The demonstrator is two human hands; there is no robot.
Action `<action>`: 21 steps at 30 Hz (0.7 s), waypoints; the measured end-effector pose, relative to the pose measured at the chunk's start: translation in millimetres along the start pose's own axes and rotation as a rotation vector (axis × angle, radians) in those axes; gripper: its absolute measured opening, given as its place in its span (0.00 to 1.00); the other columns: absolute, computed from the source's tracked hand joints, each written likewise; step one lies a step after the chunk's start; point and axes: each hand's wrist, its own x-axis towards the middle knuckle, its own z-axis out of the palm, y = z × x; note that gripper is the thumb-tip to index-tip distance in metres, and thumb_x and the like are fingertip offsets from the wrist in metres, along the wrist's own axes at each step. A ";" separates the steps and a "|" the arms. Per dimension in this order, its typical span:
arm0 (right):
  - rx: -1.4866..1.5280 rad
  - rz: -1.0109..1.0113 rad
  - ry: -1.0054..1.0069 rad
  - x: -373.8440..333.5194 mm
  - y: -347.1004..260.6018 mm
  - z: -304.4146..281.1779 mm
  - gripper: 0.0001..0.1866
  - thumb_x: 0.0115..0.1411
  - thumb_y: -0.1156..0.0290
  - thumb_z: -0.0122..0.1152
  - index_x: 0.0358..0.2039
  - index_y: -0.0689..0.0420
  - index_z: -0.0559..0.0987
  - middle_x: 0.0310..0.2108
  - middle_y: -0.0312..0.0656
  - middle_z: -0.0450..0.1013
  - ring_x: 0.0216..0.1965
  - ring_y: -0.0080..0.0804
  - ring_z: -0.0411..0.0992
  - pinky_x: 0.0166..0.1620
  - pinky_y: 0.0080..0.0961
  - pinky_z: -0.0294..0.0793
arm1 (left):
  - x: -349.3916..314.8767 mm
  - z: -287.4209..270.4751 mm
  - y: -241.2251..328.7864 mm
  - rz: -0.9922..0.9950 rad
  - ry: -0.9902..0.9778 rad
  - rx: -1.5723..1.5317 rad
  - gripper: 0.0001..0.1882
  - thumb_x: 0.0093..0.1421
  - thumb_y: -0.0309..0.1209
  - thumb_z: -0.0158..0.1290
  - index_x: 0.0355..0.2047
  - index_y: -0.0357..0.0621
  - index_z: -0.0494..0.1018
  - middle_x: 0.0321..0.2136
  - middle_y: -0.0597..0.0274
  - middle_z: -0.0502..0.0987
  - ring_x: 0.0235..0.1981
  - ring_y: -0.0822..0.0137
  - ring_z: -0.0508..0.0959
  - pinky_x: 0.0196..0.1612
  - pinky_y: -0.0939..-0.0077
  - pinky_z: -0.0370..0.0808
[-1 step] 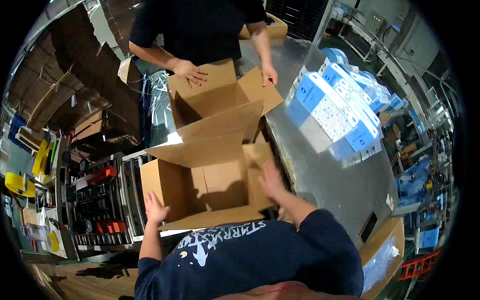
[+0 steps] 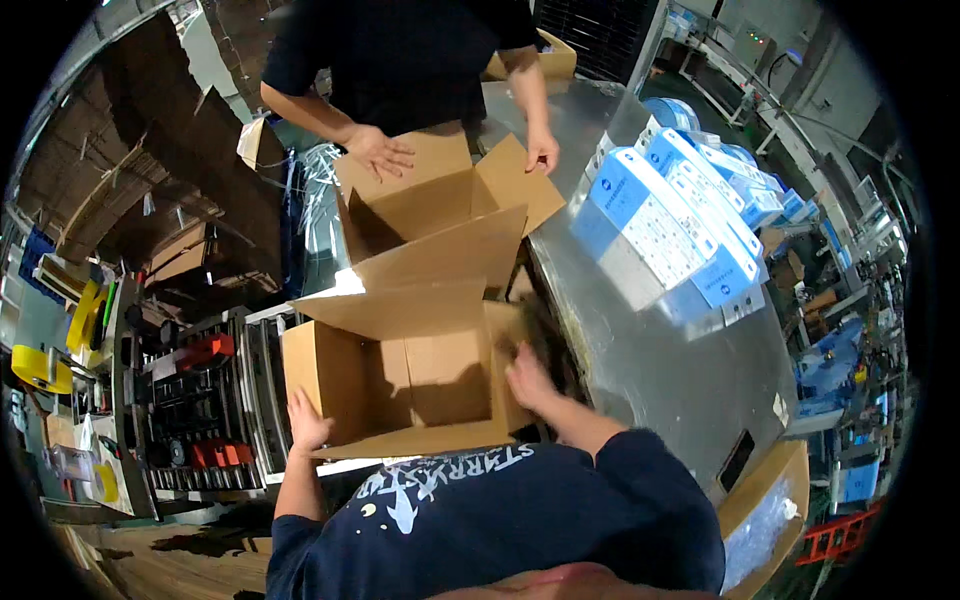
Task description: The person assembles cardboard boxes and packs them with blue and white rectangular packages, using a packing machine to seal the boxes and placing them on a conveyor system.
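Note:
An open cardboard box (image 2: 435, 375) stands in front of me with its flaps raised and bare cardboard showing at its bottom. Against its left side lies my left hand (image 2: 309, 422), open, fingers stretched along the cardboard. My right hand (image 2: 530, 380) touches the right flap (image 2: 508, 325) from outside, its slightly blurred fingers extended. Just beyond, a second open box (image 2: 435, 215) stands close against the far flap of mine. A co-worker's hand (image 2: 378, 153) rests at its far flap, and their other hand (image 2: 542, 150) is at its right flap.
Blue-and-white cartons (image 2: 670, 225) sit on the metal table (image 2: 650, 370) at right, with a dark phone-like slab (image 2: 737, 455) near its edge. A roller conveyor (image 2: 205, 400) and yellow tape roll (image 2: 40, 369) are at left. Flattened cardboard (image 2: 100, 150) is stacked behind.
My right hand has shifted slightly left, and the right flap has swung inward with it. My left hand stays in place. The co-worker's hands have barely moved.

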 end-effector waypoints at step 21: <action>-0.453 0.376 1.015 -95.8 233.7 -326.9 0.24 0.56 0.68 0.55 0.52 0.62 0.66 0.54 0.56 0.60 0.56 0.53 0.58 0.58 0.42 0.56 | 72.4 91.1 90.1 0.469 -1.038 0.236 0.25 0.54 0.37 0.51 0.53 0.45 0.65 0.47 0.45 0.71 0.48 0.48 0.71 0.48 0.62 0.69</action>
